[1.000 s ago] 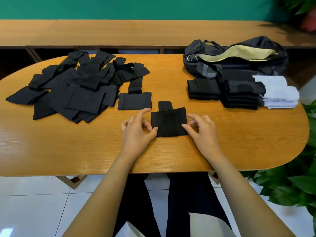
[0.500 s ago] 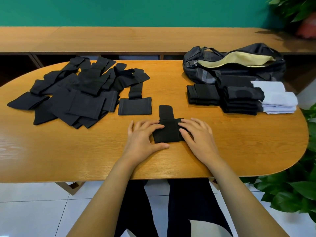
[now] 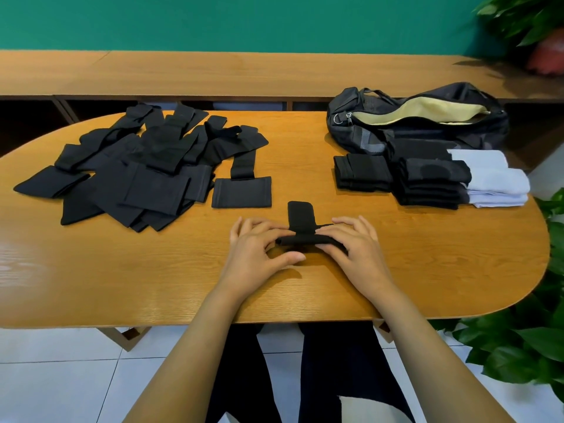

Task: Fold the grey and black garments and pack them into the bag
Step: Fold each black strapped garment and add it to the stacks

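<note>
Both hands are on the small black garment (image 3: 300, 212), which lies on the counter (image 3: 122, 270) right between them. The left hand (image 3: 259, 248) has its fingers (image 3: 254, 228) curled over the left end of the raised near fold, thumb stretched along the wood just below it. The right hand (image 3: 355, 250) pinches the right end, fingers on top and thumb tucked beneath. A short tab of the cloth pokes out flat just beyond the fingers. It looks thin, stretchy and limp, light as anything, so I'd expect it to spring open or slump unless the fold is held at both ends and pressed flat; the doubled edge seems the sensible place to hold. Beyond the left fingers and off to that side sprawls a heap of unfolded black pieces (image 3: 137, 166), the nearest a flat panel with a strap (image 3: 241, 192), near but not touching. Beyond the right fingers sit folded black stacks (image 3: 427, 184), pale grey folded ones (image 3: 494, 181) against them, and behind those the bag (image 3: 354, 132), unzipped. The stacks stand between the hands and the bag's mouth, so anything carried over would need lifting above them
</note>
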Tool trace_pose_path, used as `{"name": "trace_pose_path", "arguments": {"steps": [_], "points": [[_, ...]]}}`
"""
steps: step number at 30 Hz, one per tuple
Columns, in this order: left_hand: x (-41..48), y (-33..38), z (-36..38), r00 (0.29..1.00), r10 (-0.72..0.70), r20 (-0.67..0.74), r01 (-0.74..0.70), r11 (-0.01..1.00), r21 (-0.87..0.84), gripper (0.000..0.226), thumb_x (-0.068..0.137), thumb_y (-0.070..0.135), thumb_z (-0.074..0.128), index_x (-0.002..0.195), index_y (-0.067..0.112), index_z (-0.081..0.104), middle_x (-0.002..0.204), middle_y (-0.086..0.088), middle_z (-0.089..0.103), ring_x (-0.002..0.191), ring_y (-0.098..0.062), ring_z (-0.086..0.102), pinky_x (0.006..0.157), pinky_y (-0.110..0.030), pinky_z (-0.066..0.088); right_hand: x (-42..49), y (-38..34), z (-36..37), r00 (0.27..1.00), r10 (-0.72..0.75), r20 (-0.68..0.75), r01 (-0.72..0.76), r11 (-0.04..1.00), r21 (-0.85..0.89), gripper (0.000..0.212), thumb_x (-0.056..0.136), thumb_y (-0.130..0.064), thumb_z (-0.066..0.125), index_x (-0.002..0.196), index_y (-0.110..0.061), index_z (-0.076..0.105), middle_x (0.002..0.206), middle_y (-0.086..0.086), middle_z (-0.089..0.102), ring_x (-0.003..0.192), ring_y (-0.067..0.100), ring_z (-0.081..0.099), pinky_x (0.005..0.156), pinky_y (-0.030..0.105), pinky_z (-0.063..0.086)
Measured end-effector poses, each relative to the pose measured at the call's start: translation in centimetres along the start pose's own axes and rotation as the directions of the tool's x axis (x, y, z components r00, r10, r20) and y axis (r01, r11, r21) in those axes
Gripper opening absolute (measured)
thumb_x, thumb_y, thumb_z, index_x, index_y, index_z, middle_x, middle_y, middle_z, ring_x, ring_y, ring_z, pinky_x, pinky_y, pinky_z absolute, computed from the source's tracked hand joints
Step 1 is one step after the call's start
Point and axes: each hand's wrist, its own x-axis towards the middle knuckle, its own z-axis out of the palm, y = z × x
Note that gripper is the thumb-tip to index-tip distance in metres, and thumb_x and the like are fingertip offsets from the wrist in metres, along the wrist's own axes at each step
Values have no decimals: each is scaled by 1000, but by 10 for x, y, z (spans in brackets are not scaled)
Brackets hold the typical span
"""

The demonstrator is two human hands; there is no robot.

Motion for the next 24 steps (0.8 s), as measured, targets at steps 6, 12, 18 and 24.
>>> {"name": "trace_pose_path", "arguments": {"steps": [6, 12, 18, 24], "points": [[0, 0, 0, 1000, -10, -22, 10, 1000, -5, 49, 79, 67, 49, 106, 31, 71, 110, 22, 62, 115, -3, 42, 113, -48, 18, -1, -2, -2, 997, 30, -71, -23, 995, 92, 20, 87, -30, 68, 104, -21, 73, 98, -27, 50, 106, -5, 41, 114, 40, 17], [1, -3, 2, 995, -71, -69, 67, 996, -59, 22, 86, 56, 52, 89, 39, 67, 94, 23, 65, 106, -2, 46, 109, -43, 22, 1, -5, -4, 996, 75, -51, -73, 997, 38, 45, 81, -56, 60, 112, -25, 68, 113, -16, 60, 117, 5, 42, 105, 37, 27], [2, -3, 1, 992, -65, -107, 61, 997, -37, 4, 90, 40, 61, 87, 38, 60, 91, 25, 55, 103, -3, 42, 107, -41, 24, 2, 0, -3, 986, 160, -47, -158, 987, 36, 26, 91, -38, 54, 101, -19, 68, 103, -7, 62, 109, 11, 47, 98, 30, 27], [1, -6, 3, 978, -137, -160, 117, 985, -129, 50, 87, 34, 67, 133, 37, 46, 89, 13, 62, 99, 3, 50, 106, -28, 20, 2, 2, 0, 964, 262, -44, -259, 963, 72, 20, 93, -35, 56, 100, -19, 65, 94, -9, 52, 101, 15, 49, 90, 33, 38]]}}
